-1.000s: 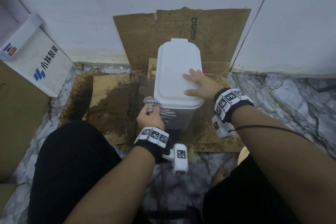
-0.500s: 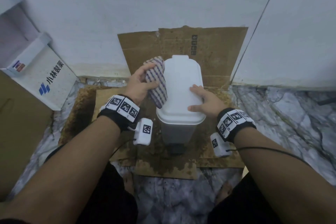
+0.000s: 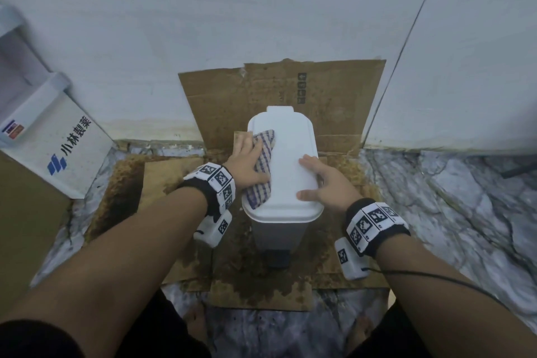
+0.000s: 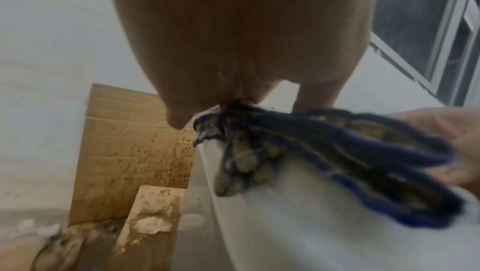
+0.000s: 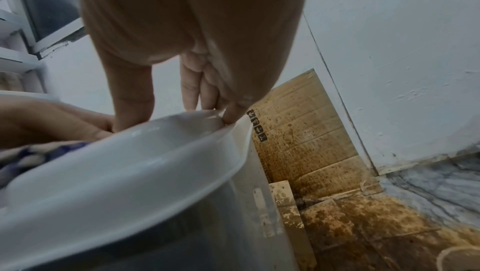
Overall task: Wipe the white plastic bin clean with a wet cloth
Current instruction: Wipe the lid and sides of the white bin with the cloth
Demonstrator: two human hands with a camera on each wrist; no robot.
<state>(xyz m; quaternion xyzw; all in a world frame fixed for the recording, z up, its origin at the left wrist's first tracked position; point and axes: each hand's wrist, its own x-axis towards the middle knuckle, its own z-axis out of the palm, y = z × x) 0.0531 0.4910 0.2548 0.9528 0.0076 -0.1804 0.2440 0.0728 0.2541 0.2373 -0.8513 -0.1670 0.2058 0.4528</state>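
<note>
The white plastic bin (image 3: 286, 183) stands upright at the centre of the head frame, on stained cardboard (image 3: 255, 279) laid over a marbled floor (image 3: 453, 206), with another cardboard sheet (image 3: 328, 93) propped against the white wall (image 3: 203, 23) behind it. Its lid is closed.

The left hand (image 3: 247, 164) lies on the left half of the lid, fingers stretched flat over a blue-and-white checked cloth (image 3: 263, 167), pressing it against the lid. The cloth spills from under the palm toward the lower left edge of the lid and hangs slightly over the rim; the left wrist view shows it (image 4: 350, 158) bunched and blurred on the lid's edge.

The right hand (image 3: 325, 183) rests on the right half of the lid, its grip spread, fingers straight and thumb pointing toward the frame's centre. In the right wrist view the fingertips (image 5: 191, 99) touch the lid's far rim.

A white box with blue print (image 3: 66, 151) leans at the left of the frame.
</note>
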